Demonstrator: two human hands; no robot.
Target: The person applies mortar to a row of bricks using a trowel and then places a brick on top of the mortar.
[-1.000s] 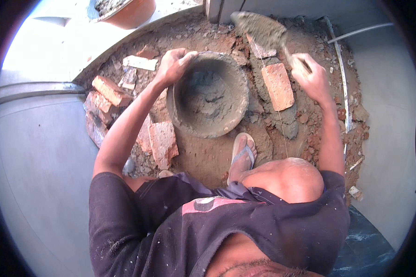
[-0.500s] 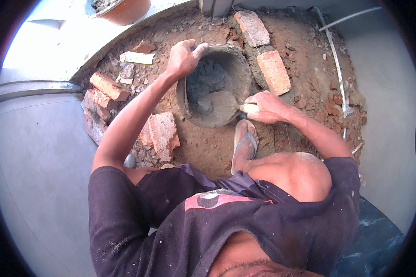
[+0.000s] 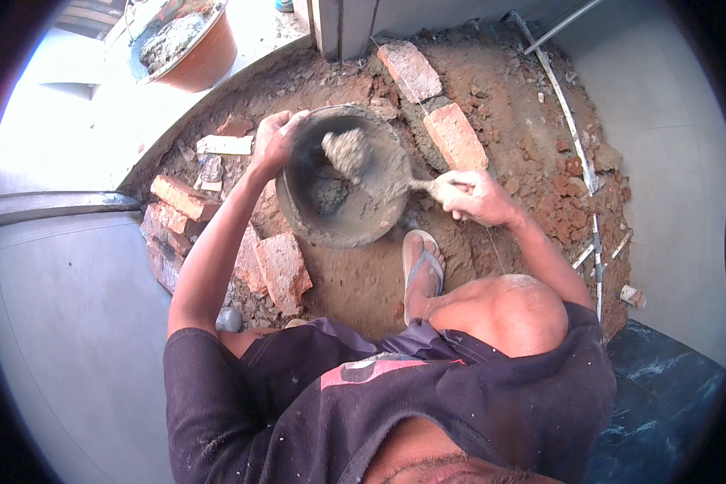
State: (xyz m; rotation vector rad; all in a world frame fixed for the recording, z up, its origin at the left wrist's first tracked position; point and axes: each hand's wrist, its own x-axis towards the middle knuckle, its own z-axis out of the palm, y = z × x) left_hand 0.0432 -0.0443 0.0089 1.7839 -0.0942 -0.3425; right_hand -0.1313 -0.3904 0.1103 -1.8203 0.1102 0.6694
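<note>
- Trowel (image 3: 389,181), one, in the head view: its blade lies over the basin, out to the left of the right fingers, with a lump of mortar (image 3: 346,153) toward its far end.
- Right hand (image 3: 477,198), one: the fingers are closed around the trowel's handle, just outside the basin's right rim.
- Left hand (image 3: 277,143), one: the fingers are clamped on the basin's upper left rim; how far they curl beneath it is hidden.
- Basin (image 3: 348,232), one, round and grey: it sits between the two sets of fingers, with more mortar inside.
- Bricks in a row (image 3: 453,137), two: the nearer is just beyond the right fingers, the other farther off; a thin string (image 3: 412,87) runs along them.
- Stacked bricks (image 3: 184,198), at least three: left of the left fingers and nearer the body.
- Broken brick pieces (image 3: 283,274), two: below the left fingers.
- Orange bucket (image 3: 207,58), one: beyond the left fingers, holding a grey mix.
- Sandalled foot (image 3: 423,270), one: below and left of the right fingers.
</note>
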